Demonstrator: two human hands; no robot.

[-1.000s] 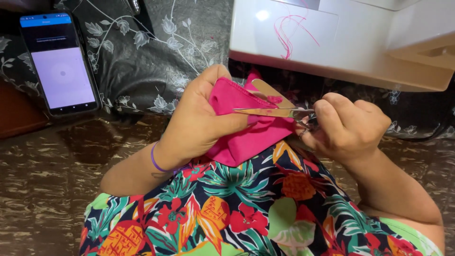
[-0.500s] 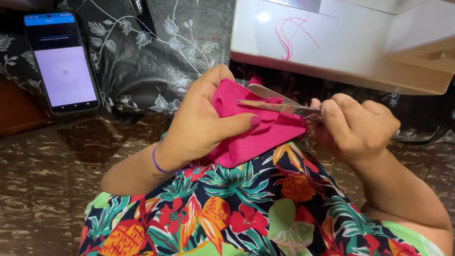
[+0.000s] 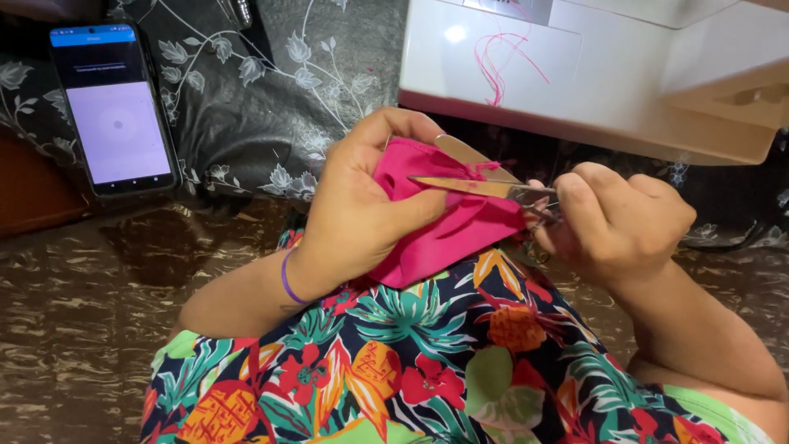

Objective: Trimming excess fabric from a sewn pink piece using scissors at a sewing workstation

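Left hand (image 3: 362, 210) is gripping the pink fabric (image 3: 444, 230) over the lap, right hand (image 3: 620, 218) is working open scissors (image 3: 485, 177) against its top edge, just below the white sewing machine (image 3: 592, 74).

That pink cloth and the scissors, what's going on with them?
A person seated at a white sewing machine grips a folded piece of pink fabric in the left hand. The right hand works a pair of scissors, blades open across the fabric's top edge, where loose pink threads show. A phone with a lit screen lies off to the left.
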